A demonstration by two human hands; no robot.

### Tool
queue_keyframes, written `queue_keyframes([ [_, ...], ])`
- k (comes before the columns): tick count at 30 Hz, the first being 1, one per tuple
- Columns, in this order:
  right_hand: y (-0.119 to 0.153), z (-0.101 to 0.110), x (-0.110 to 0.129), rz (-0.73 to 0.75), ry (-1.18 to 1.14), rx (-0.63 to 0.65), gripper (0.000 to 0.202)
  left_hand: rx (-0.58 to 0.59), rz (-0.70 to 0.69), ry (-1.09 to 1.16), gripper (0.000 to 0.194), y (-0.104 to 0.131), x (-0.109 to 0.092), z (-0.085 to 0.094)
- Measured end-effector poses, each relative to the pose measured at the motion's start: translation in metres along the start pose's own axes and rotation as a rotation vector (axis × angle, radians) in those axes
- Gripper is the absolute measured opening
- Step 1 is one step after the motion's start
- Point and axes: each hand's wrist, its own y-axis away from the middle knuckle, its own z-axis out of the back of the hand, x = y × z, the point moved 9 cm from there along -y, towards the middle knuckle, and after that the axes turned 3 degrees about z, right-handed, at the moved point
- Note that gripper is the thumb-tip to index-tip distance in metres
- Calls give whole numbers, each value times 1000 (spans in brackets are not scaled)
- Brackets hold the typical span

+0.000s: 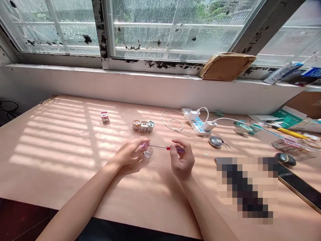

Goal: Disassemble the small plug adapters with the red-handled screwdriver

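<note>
While a small red box [104, 116] stands near the back edge of the desk [75, 160], the left hand [128, 150] pinches a small pink piece [144, 145] midway between front and back edges. Behind it, three small boxes [143, 126] stand side by side. A clear box [148, 153] shows just below the piece. From there a screwdriver [168, 148] runs right, its handle grasped by the right hand [182, 162]; whether its tip touches the piece, I cannot tell. Further right, a power strip [197, 124] lies near the back edge, then come a mouse [285, 159] and a phone [301, 187].
</note>
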Motion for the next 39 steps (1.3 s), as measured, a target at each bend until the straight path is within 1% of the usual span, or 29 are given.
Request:
queue_keyframes([
  [2, 1, -2, 3, 22, -7, 15, 19, 2, 3, 1, 47, 0, -2, 0],
  [4, 1, -3, 3, 24, -7, 25, 20, 4, 26, 3, 45, -1, -2, 1],
  [9, -1, -1, 0, -9, 23, 20, 7, 18, 63, -4, 40, -1, 0, 1],
  [11, -2, -1, 1, -2, 19, 22, 6, 28, 61, -4, 41, -1, -1, 1],
  [15, -3, -4, 5, 39, -19, 69, 16, 31, 66, 8, 39, -1, -5, 3],
  [18, -2, -7, 2, 19, -22, 96, 17, 17, 82, 3, 37, -1, -8, 5],
  [22, -3, -6, -4, -48, 8, 85, 9, 14, 94, 0, 36, -1, -9, 5],
  [28, -4, -8, 1, -31, -20, 98, 18, 28, 99, 25, 39, -2, -5, 3],
  [33, -3, -9, -7, -102, 22, 85, 12, 14, 101, -11, 38, -2, -2, 5],
  [39, -4, -4, -6, -88, 52, 47, 10, 5, 91, -38, 40, -2, -5, 7],
])
